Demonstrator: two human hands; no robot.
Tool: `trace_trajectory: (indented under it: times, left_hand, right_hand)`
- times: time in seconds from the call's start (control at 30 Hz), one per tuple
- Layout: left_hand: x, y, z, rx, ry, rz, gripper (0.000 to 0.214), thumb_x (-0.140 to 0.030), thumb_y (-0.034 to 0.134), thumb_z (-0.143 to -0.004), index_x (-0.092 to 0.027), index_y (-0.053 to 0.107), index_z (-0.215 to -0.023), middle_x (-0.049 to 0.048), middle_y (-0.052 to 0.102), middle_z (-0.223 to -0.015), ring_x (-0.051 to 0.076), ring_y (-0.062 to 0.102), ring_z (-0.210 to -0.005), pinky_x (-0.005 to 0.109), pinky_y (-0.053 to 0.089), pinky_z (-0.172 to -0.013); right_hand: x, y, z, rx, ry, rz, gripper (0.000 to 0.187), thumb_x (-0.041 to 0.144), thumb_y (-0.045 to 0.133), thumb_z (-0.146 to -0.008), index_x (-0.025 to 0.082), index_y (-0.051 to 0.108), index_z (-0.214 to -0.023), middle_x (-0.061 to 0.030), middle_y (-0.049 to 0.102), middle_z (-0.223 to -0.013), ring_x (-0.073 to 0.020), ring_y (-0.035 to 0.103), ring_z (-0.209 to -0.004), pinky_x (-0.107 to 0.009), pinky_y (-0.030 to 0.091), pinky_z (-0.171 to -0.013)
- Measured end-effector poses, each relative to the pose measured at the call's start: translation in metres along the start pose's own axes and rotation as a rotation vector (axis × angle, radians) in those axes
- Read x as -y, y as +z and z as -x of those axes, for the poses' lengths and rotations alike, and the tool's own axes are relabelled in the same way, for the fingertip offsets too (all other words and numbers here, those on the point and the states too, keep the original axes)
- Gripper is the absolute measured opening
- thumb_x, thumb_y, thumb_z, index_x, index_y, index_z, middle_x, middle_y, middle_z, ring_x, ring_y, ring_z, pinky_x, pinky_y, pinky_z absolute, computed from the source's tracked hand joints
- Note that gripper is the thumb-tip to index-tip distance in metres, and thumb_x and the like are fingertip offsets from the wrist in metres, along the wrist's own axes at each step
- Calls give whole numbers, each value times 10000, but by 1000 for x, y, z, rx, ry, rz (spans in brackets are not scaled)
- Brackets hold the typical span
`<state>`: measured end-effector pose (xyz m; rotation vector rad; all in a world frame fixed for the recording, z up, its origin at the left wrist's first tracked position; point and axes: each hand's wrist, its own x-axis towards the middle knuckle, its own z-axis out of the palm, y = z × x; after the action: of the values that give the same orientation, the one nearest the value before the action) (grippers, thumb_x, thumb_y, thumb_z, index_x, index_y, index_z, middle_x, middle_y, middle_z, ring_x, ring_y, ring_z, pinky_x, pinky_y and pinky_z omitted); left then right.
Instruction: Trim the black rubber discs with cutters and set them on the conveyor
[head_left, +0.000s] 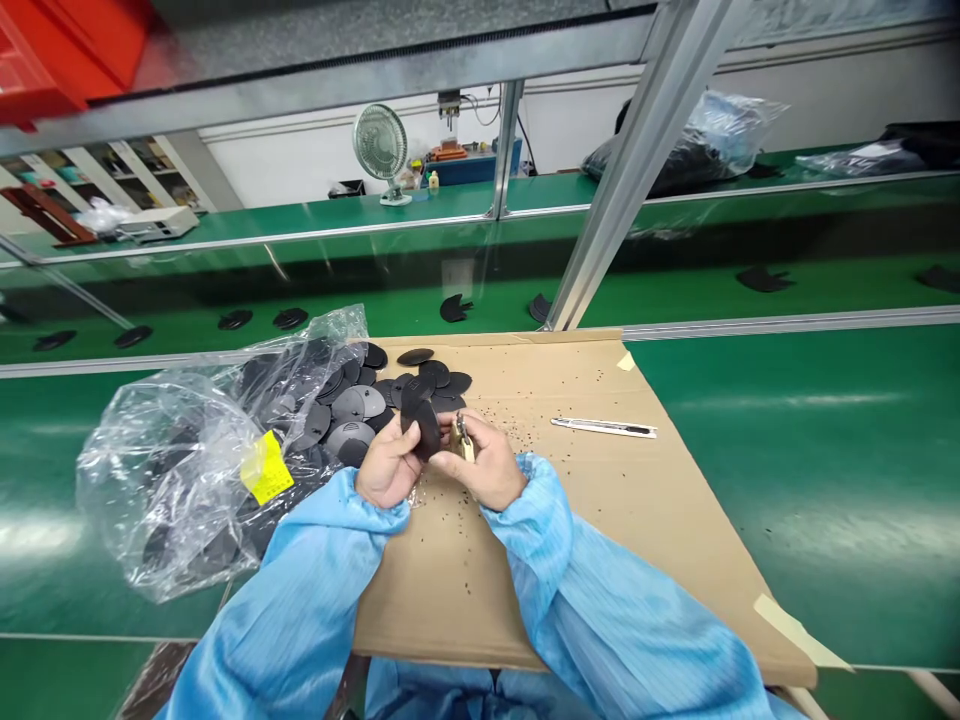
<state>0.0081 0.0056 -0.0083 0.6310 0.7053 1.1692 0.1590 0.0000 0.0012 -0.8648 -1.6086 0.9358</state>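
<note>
My left hand (388, 468) grips a round black plastic disc (424, 427), held on edge above a brown cardboard sheet (570, 500). My right hand (484, 463) is closed on a small metal tool (461, 437) whose tip touches the disc's edge. Just beyond my hands lies a pile of the same black discs (360, 400), spilling from a clear plastic bag (187, 470) with a yellow label. Both arms wear light blue sleeves.
A white utility knife (604, 428) lies on the cardboard to the right, among small dark crumbs. Behind runs a green conveyor belt (750, 290) carrying several black discs. A slanted metal post (637, 160), a small fan (381, 150) and bagged parts (705, 140) stand farther back.
</note>
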Motion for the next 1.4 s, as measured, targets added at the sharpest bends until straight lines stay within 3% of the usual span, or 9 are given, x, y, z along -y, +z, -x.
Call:
trace_trajectory:
  times: [0.13,0.27,0.53,0.8,0.93,1.1,1.4]
  left_hand:
    - [-1,-3,-2,-73,-184,129,123,-181,680,-728,-131,642,-834,42,614,-752,90,544,-580,183,441,-476]
    - [0,-7,-3,-86,-287,194,85,-146,628,-769,-114,644,-847,34,593,-696,68,532,-529,163,444,-453]
    - [2,-2,0,-80,-292,222,115,-199,633,-795,-116,642,-874,19,587,-676,49,536,-506,115,454,-427]
    - [3,1,1,-89,-337,235,156,-163,506,-877,-87,622,-807,31,591,-636,48,549,-474,104,477,-430]
    - [1,3,1,-132,-369,252,214,-160,444,-905,-84,622,-812,35,597,-628,48,543,-454,106,472,-419]
    - [0,5,2,-139,-395,271,301,-224,397,-929,-73,619,-793,39,581,-619,51,509,-435,116,425,-360]
    - [-1,6,3,-145,-413,273,270,-222,423,-918,-85,614,-785,35,576,-631,46,485,-427,115,390,-341]
  right_hand:
    - [5,1,3,-46,-71,78,124,279,593,-811,191,618,-895,-48,613,-879,-158,599,-784,-292,500,-733]
    - [3,1,5,-61,-164,206,110,218,540,-835,201,616,-913,-57,633,-888,-166,610,-809,-299,502,-734]
    - [-5,2,6,-64,-238,373,123,196,512,-849,212,606,-926,-62,649,-899,-177,612,-838,-316,515,-750]
    - [-11,4,5,-112,-416,441,161,127,545,-799,193,608,-932,-70,649,-855,-193,587,-803,-335,515,-734]
    - [-10,7,5,-125,-408,422,145,139,552,-808,203,615,-923,-65,654,-863,-193,588,-812,-336,513,-743]
    - [-9,10,7,-187,-277,314,112,176,559,-846,197,618,-939,-59,638,-882,-163,609,-822,-294,521,-741]
    - [-8,9,6,-163,-279,294,105,206,552,-849,211,632,-917,-53,641,-862,-166,608,-806,-305,524,-728]
